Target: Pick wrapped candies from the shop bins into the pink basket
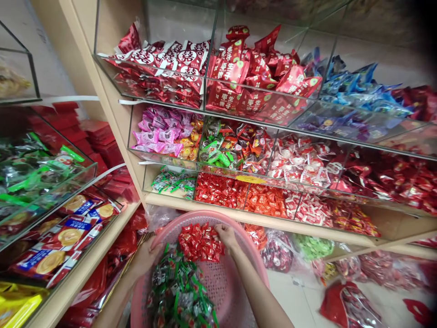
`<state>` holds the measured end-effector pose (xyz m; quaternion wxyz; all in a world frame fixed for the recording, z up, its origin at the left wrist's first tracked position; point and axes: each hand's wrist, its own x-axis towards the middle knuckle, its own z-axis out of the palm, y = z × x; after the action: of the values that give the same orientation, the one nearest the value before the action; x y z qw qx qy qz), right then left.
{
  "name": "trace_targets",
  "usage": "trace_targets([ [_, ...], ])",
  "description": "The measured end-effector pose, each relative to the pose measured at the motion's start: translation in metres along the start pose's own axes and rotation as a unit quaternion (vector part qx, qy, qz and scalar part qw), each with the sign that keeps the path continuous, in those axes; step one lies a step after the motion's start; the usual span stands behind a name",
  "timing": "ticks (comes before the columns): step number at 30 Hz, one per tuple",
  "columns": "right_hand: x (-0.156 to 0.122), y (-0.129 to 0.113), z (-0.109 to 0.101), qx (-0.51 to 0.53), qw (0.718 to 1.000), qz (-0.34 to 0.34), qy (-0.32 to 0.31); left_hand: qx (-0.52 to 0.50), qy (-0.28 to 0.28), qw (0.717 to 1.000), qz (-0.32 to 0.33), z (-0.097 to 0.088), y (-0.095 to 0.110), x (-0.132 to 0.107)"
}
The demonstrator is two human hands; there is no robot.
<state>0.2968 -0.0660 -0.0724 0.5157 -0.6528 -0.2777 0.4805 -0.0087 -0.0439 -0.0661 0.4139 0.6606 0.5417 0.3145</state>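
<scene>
A round pink plastic basket with a perforated bottom stands below the shelves. Green-and-dark wrapped candies fill its left and near part, and red-wrapped candies form a heap toward its far side. At the basket's left rim my left hand has its fingers closed over the edge. My right hand reaches inside, its fingers curled at the right side of the red heap. Whatever lies between those fingertips is hidden.
Ahead rises a wooden shelf with clear bins of wrapped sweets. Another shelf unit with cookie packs stands close on the left. Bagged sweets and a red bag lie on the floor at right.
</scene>
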Motion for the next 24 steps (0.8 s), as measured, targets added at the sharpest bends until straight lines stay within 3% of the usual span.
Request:
trace_targets([
  [7,-0.010,0.014,-0.020,0.017,0.999,-0.040,0.030,0.010,-0.005,1.000,0.001,0.001,0.002,-0.003],
  [13,-0.010,0.018,-0.016,-0.020,0.994,-0.095,0.056,0.001,0.000,1.000,0.000,0.001,0.005,-0.004],
  [18,-0.008,0.012,-0.008,-0.099,0.986,-0.125,0.040,0.005,0.013,1.000,-0.003,0.001,0.005,-0.004],
  [24,-0.024,-0.020,-0.008,-0.297,0.923,-0.237,0.061,0.005,0.015,1.000,0.013,0.000,-0.004,-0.004],
])
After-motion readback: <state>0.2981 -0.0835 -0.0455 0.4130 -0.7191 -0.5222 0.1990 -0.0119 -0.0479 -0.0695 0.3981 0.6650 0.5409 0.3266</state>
